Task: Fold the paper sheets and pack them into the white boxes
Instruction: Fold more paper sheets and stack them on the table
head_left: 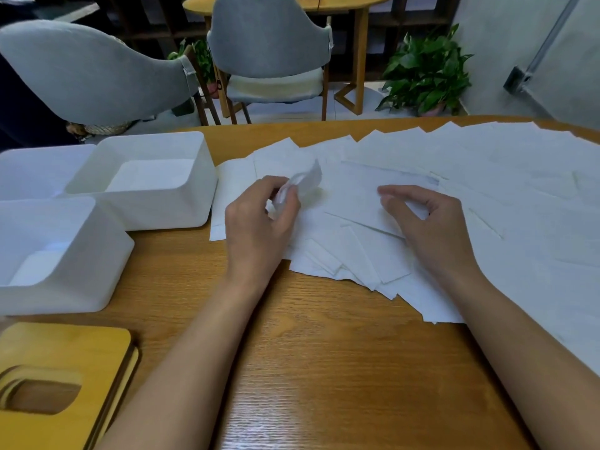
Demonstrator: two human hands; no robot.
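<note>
Several white paper sheets (454, 177) lie spread and overlapping across the wooden table (324, 368), from the middle to the right edge. My left hand (259, 219) pinches a blurred, folded paper sheet (305, 181) lifted just above the pile. My right hand (425, 219) hovers over the sheets with loosely curled fingers and holds nothing. Three white boxes stand at the left: a far box (194, 203) and a near box (107, 254), each with folded paper at the bottom, and a third box (39, 170) behind them.
Stacked wooden lids with an oval slot (65, 378) lie at the near left corner. Beyond the table's far edge stand two grey chairs (269, 43), a second wooden table (357, 14) and a potted plant (425, 69).
</note>
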